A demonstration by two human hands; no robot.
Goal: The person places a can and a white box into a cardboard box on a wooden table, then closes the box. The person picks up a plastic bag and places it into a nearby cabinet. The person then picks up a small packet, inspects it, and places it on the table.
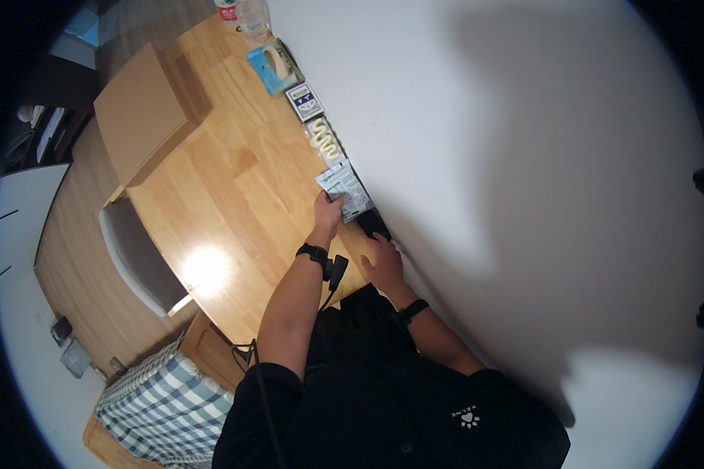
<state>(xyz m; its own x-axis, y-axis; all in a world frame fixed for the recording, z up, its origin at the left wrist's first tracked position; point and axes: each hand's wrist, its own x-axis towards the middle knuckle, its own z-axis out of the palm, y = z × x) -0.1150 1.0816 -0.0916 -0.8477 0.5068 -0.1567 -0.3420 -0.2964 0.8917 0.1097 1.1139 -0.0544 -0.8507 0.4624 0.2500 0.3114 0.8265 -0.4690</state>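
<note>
A printed foil packet (347, 190) lies near the wall on the wooden table, and my left hand (328, 212) grips its near edge. My right hand (384, 261) reaches to a black object (374, 224) beside the packet, fingertips at its near end; whether it grips the object is hidden. Beyond the packet, a clear pack with a cream-coloured wavy item (325, 140), a blue-and-white card box (304, 102) and a blue packet (268, 70) stand in a row along the wall.
A cardboard box (144, 114) rests on the table's far left part. Plastic bottles (252, 20) stand at the far end. A white wall (422, 146) borders the table on the right. A chair (138, 252) is at the left edge, and a checked cloth (167, 404) lies lower left.
</note>
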